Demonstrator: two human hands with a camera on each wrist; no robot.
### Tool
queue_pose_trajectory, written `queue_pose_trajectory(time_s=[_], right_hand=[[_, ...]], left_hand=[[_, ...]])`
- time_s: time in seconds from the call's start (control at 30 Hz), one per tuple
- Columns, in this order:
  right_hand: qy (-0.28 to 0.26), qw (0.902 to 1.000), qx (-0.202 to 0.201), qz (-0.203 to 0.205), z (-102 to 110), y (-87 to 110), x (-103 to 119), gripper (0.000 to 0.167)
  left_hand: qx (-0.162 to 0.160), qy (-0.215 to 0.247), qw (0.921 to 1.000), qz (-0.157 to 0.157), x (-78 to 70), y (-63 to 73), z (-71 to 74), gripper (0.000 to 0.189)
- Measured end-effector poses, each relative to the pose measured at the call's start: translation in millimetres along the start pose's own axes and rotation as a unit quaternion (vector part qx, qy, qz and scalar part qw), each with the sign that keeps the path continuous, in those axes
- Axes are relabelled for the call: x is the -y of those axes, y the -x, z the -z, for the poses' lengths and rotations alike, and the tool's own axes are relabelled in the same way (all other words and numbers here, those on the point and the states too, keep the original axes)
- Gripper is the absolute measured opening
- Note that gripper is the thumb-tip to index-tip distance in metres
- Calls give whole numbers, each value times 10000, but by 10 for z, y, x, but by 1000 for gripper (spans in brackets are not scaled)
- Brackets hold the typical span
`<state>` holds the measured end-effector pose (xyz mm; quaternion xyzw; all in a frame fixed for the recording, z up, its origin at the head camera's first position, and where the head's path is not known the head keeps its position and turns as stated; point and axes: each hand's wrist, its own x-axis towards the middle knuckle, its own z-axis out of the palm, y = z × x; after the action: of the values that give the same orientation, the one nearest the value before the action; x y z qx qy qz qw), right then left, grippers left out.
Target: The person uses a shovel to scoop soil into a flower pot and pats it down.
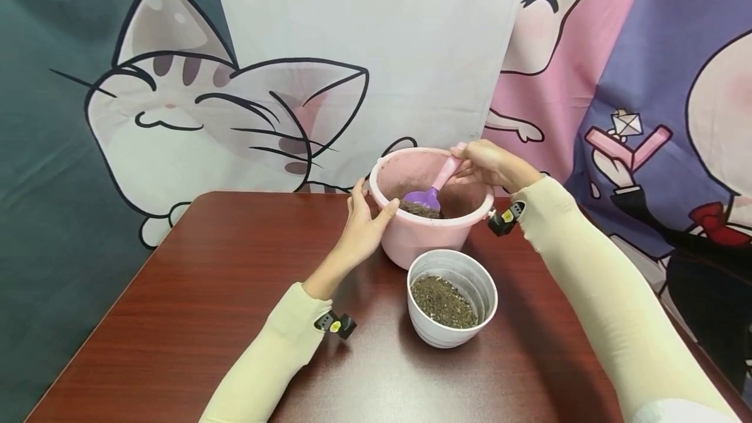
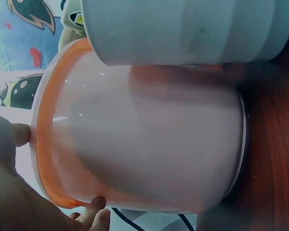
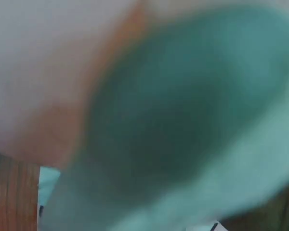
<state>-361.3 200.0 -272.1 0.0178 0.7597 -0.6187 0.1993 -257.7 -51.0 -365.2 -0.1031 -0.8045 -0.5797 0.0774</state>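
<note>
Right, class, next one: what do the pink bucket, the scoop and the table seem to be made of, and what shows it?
Pink bucket: probably plastic, smooth with a slight sheen; its wall is evenly coloured, with small highlights.
Scoop: likely plastic too, smooth, judging by its even pink and purple colours.
Table: wood or wood-look laminate, polished; streaky grain and a broad bright reflection show.

A glossy reddish-brown worktop (image 1: pixel 235 279) stands before a printed backdrop (image 1: pixel 382 18). A smiling cartoon cat (image 1: pixel 188 123) fills its left, a red bow (image 1: pixel 721 223) its far right.
</note>
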Motion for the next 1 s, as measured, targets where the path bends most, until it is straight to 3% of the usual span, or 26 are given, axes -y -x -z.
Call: queue_pose_trajectory(time_s=[0.2,0.37,0.77,1.0], right_hand=[[-409,9990,51,143,68,57,-26,18],[-640,9973,-181,305,135,146,-46,18],[-1534,9843,-569,664,296,320,-176,32],[-1642,9800,-122,1119,331,428,-261,41]], left_hand=[[30,-246,9996,135,-24,107,7,90],[106,-448,9989,122,-71,237,37,87],[-57,-907,9950,-418,-71,504,-1,79],[30,-1316,9892,-648,-80,627,-48,78]])
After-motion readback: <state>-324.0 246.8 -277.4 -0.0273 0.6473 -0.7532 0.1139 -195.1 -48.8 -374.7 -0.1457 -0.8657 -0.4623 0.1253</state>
